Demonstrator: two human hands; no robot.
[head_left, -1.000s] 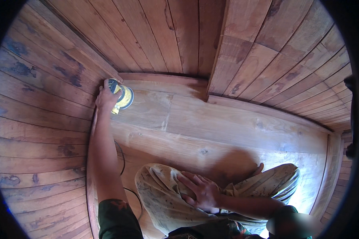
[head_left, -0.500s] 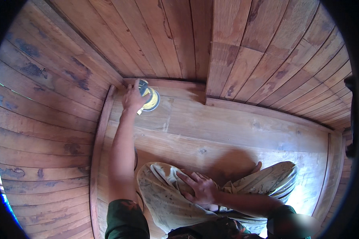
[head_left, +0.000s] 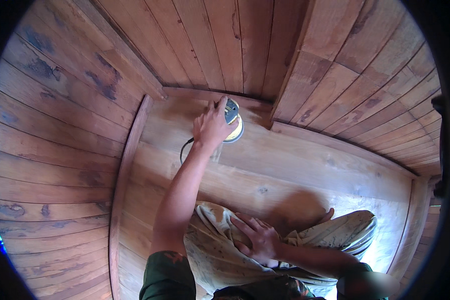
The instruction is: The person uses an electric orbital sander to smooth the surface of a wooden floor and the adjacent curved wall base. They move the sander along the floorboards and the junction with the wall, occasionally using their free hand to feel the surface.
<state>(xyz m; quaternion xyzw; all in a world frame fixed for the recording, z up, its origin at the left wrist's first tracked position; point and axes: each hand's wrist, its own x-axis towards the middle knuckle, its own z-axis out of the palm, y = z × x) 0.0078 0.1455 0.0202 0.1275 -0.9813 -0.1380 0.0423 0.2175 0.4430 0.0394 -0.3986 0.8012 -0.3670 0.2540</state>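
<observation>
My left hand [head_left: 210,124] is wrapped round the top of a yellow and black power sander [head_left: 232,115], its round pad flat on the wooden floor panel [head_left: 295,152] near the far trim. A black cord [head_left: 182,149] curves out beside my left wrist. With fingers spread and nothing in them, my right hand [head_left: 261,242] rests on my stained, light trousers [head_left: 217,265] over my bent leg. The palm side of both hands is hidden.
Plank walls rise close by: a left wall [head_left: 50,170], a far wall [head_left: 210,45] and a right wall [head_left: 355,85] that juts out at a corner. Raised wooden trim [head_left: 122,195] borders the panel. My bare toes [head_left: 328,215] show beside the right knee.
The sander has slid to the right along the far trim with my left hand on it. More cord shows beside the wrist. My right hand stays on the trousers.
</observation>
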